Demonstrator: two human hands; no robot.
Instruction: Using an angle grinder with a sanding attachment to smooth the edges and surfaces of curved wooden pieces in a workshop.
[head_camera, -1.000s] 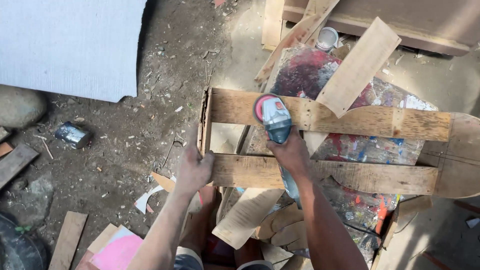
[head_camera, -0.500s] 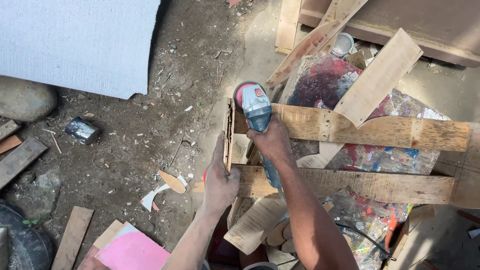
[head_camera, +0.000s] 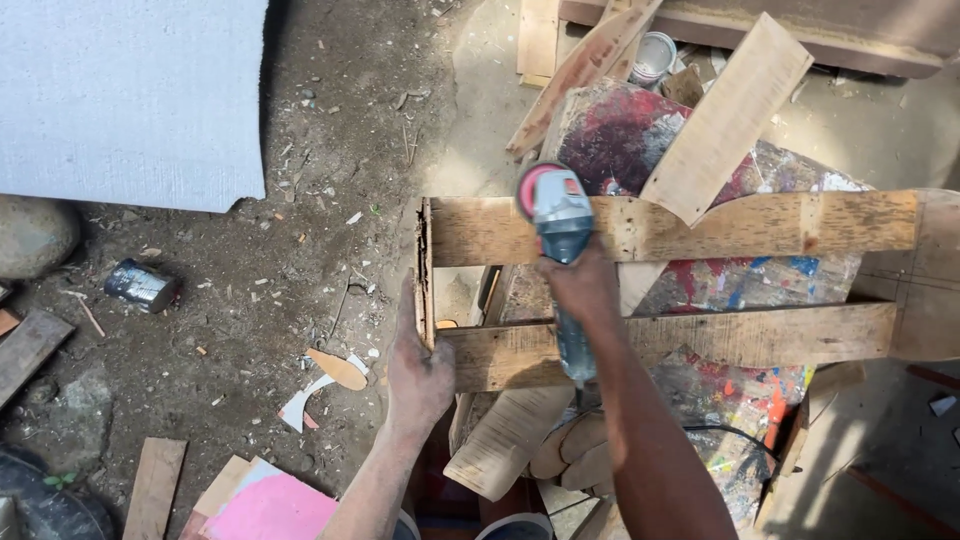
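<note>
My right hand (head_camera: 580, 285) grips a blue-grey angle grinder (head_camera: 560, 225) whose red disc rests on the upper slat (head_camera: 700, 228) of a rough wooden frame. My left hand (head_camera: 418, 365) presses against the frame's left end piece (head_camera: 426, 265), beside the lower slat (head_camera: 690, 340). The frame lies across a paint-splattered drum (head_camera: 620, 140). The grinder's cord trails down under my right forearm.
A loose plank (head_camera: 725, 120) leans on the drum. Dirt ground at left holds a crushed can (head_camera: 140, 285), a stone (head_camera: 35, 235), wood scraps and a pink sheet (head_camera: 270, 505). A grey panel (head_camera: 130, 100) covers the upper left. More boards lie at the top.
My left hand has slid from the lower slat's left part to the frame's end piece. The grinder has shifted left toward the upper slat's left end.
</note>
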